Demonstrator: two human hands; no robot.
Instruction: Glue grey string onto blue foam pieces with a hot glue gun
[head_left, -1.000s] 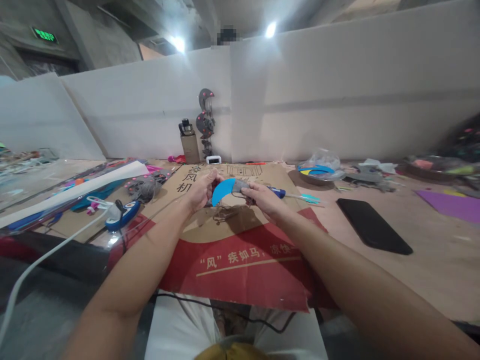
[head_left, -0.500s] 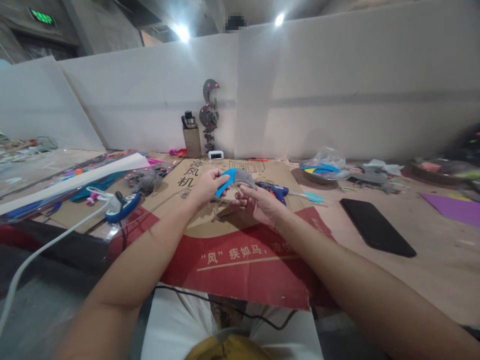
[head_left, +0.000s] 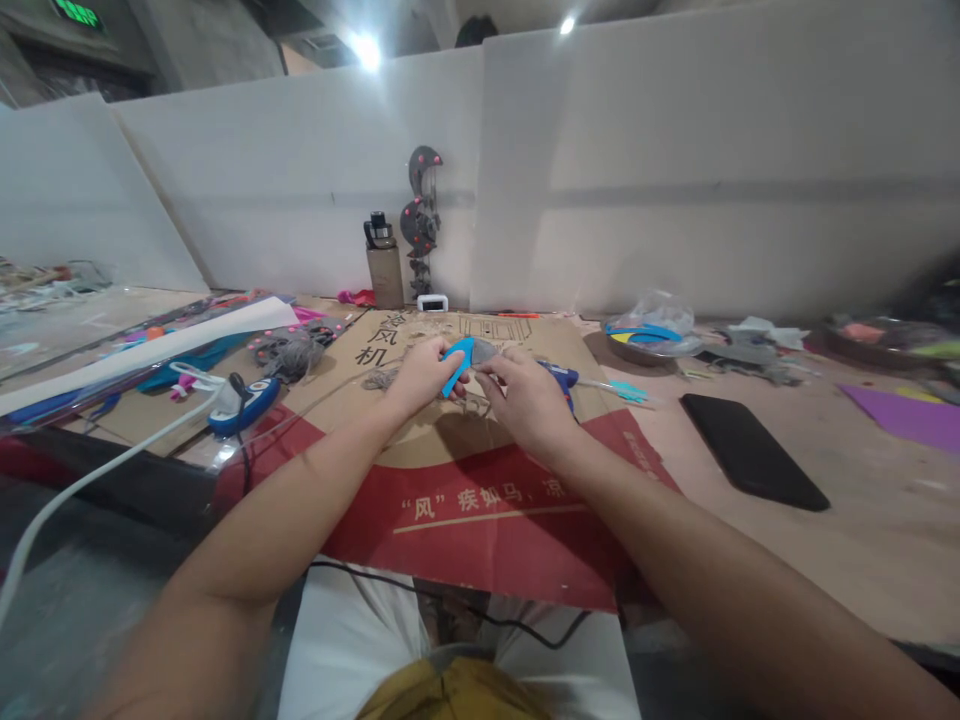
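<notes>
My left hand (head_left: 426, 380) pinches the blue end of a curved blue and grey piece (head_left: 459, 364) that looks like felt, thumb on top. The fingertips of my right hand (head_left: 529, 400) are closed at its grey end, partly covering it. The piece is held above a flattened cardboard sheet (head_left: 480, 540) with a red printed border. Thin grey strands lie on the cardboard below the hands. Just behind my right hand is a blue glue gun (head_left: 561, 378), partly hidden by it.
To the left are a blue and white power strip (head_left: 244, 405) with a white cable and a bundle of grey yarn (head_left: 292, 355). A bottle (head_left: 385, 270) and a hanging string of grey crescents (head_left: 421, 205) stand at the back. A black phone (head_left: 754, 450) lies right.
My right hand has turned from supporting the grey part from below to gripping its end from above, covering more of it. The left hand keeps its hold on the blue end.
</notes>
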